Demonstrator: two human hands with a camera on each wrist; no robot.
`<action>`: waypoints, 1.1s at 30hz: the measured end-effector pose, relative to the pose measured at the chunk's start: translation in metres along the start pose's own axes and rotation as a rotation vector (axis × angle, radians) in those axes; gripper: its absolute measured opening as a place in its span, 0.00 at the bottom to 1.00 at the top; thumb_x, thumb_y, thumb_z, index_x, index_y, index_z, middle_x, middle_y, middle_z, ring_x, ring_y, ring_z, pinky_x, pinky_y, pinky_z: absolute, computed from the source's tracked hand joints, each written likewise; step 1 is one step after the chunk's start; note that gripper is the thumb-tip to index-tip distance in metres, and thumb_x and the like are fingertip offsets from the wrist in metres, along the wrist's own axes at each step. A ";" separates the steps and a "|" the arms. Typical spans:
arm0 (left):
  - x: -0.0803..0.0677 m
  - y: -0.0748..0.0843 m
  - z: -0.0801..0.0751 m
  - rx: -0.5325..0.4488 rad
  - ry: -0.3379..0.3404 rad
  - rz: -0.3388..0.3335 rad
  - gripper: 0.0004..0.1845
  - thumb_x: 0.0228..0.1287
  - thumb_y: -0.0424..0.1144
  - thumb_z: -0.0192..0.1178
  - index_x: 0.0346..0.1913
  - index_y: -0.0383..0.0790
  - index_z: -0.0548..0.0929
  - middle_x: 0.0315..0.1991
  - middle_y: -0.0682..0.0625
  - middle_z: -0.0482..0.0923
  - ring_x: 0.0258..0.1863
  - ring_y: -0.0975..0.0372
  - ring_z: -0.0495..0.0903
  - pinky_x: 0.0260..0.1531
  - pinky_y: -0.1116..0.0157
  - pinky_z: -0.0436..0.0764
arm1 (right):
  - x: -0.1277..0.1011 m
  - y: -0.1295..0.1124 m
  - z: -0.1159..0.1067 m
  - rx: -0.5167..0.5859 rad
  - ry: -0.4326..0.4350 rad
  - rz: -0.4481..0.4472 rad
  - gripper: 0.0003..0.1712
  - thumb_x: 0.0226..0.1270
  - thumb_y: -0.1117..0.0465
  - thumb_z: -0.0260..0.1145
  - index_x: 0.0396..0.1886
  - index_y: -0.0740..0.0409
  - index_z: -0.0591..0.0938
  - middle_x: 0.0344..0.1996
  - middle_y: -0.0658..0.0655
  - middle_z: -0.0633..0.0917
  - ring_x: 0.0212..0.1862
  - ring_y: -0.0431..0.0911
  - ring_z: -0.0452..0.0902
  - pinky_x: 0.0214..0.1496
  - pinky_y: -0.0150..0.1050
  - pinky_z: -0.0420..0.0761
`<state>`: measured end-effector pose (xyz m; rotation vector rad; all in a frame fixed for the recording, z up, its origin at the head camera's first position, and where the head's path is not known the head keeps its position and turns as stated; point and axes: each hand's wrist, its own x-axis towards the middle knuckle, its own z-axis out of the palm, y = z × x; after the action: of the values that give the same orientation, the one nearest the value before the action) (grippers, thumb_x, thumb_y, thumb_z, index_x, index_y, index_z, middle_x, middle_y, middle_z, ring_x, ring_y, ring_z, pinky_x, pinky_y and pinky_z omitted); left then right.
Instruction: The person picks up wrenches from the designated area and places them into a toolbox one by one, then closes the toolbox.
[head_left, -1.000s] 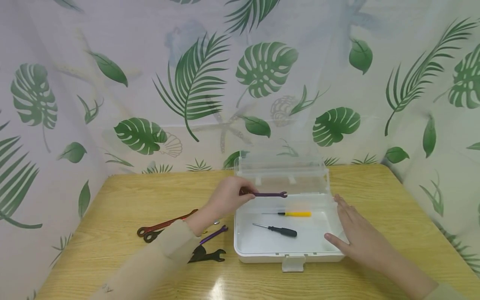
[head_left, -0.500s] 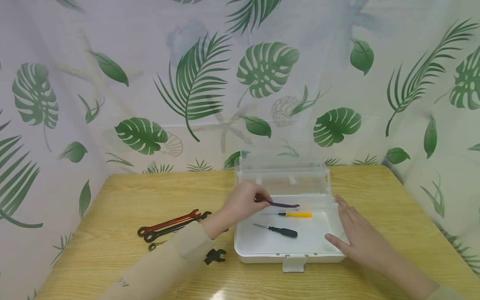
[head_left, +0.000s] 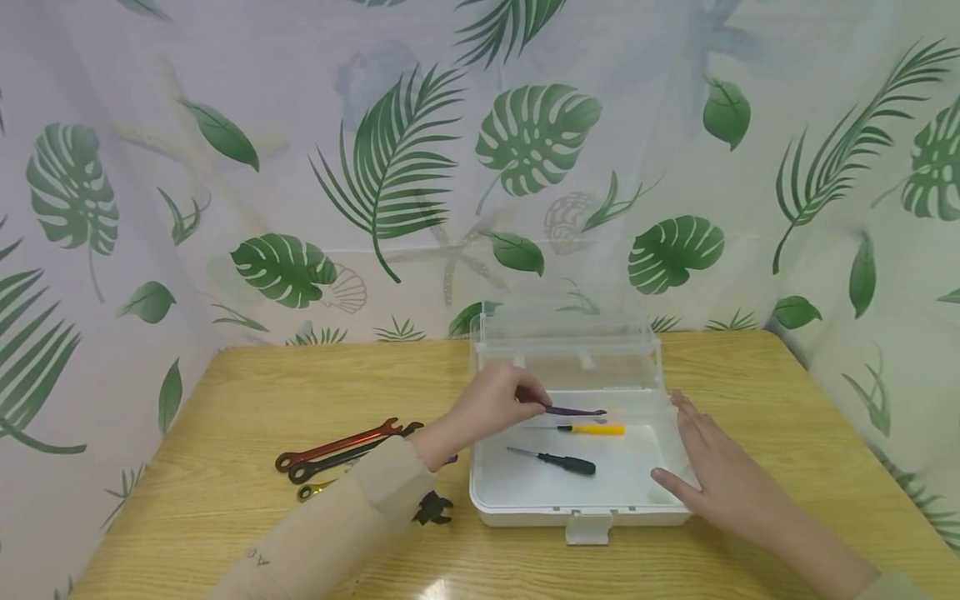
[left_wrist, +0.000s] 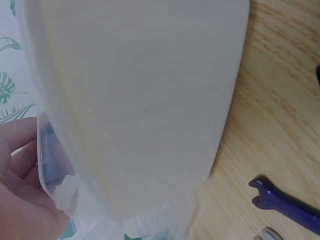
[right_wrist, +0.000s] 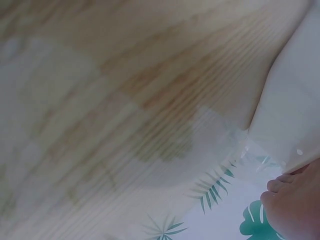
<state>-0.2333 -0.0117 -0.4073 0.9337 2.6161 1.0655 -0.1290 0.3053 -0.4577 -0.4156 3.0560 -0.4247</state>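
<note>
My left hand (head_left: 498,404) pinches a purple wrench (head_left: 576,411) over the back part of a white toolbox (head_left: 517,518), its open end pointing right. Below the wrench, inside the box, lies a yellow-handled screwdriver (head_left: 598,430). Nearer the front is a black-handled screwdriver (head_left: 573,463). My right hand (head_left: 712,467) rests along the box's right side, fingers extended and thumb over the rim. The left wrist view shows the box's outer wall and part of my left hand (left_wrist: 25,200); the held wrench is hidden there.
A clear lid (head_left: 570,358) stands raised behind the box, and a latch (head_left: 587,529) hangs at its front. Left of the box lie a red wrench (head_left: 341,446), a black wrench (head_left: 330,464), a gold wrench (head_left: 306,492) and another purple wrench (left_wrist: 287,205), partly behind my sleeve.
My left hand has carried the purple wrench rightward and lower over the box, with only slight motion in the last half second. The right hand has stayed in place.
</note>
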 end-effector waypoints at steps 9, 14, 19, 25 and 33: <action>0.001 -0.002 0.000 0.010 -0.032 -0.012 0.05 0.72 0.31 0.69 0.43 0.38 0.94 0.42 0.47 0.94 0.40 0.60 0.90 0.39 0.73 0.83 | -0.002 0.002 0.002 0.012 0.027 -0.027 0.56 0.79 0.39 0.62 0.83 0.76 0.50 0.86 0.69 0.48 0.84 0.69 0.51 0.89 0.52 0.42; 0.001 -0.004 0.000 0.009 -0.026 0.003 0.05 0.72 0.31 0.69 0.44 0.38 0.94 0.42 0.47 0.94 0.41 0.60 0.90 0.41 0.73 0.85 | -0.002 0.002 0.003 0.007 0.029 -0.025 0.56 0.79 0.39 0.62 0.83 0.76 0.49 0.86 0.69 0.48 0.83 0.70 0.51 0.89 0.51 0.42; 0.001 -0.006 -0.001 -0.015 -0.019 0.016 0.06 0.72 0.30 0.68 0.45 0.36 0.93 0.43 0.46 0.93 0.44 0.58 0.90 0.44 0.72 0.85 | -0.001 0.002 0.002 0.005 0.011 -0.008 0.57 0.79 0.38 0.62 0.84 0.74 0.48 0.87 0.68 0.47 0.83 0.70 0.51 0.84 0.64 0.54; -0.001 -0.009 -0.004 -0.050 -0.010 0.004 0.06 0.71 0.31 0.70 0.46 0.37 0.92 0.44 0.45 0.92 0.44 0.59 0.89 0.44 0.73 0.85 | -0.001 0.001 0.000 0.006 0.005 -0.005 0.58 0.79 0.38 0.62 0.84 0.74 0.47 0.86 0.69 0.48 0.83 0.70 0.52 0.82 0.67 0.58; -0.007 -0.014 -0.016 -0.089 0.008 -0.017 0.06 0.72 0.30 0.68 0.47 0.36 0.92 0.45 0.44 0.92 0.44 0.58 0.89 0.45 0.72 0.86 | 0.000 0.000 0.000 0.000 0.001 -0.003 0.58 0.78 0.38 0.63 0.84 0.75 0.49 0.86 0.69 0.49 0.83 0.70 0.53 0.79 0.70 0.62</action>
<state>-0.2406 -0.0332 -0.4059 0.8880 2.5552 1.1733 -0.1287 0.3055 -0.4580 -0.4196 3.0573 -0.4248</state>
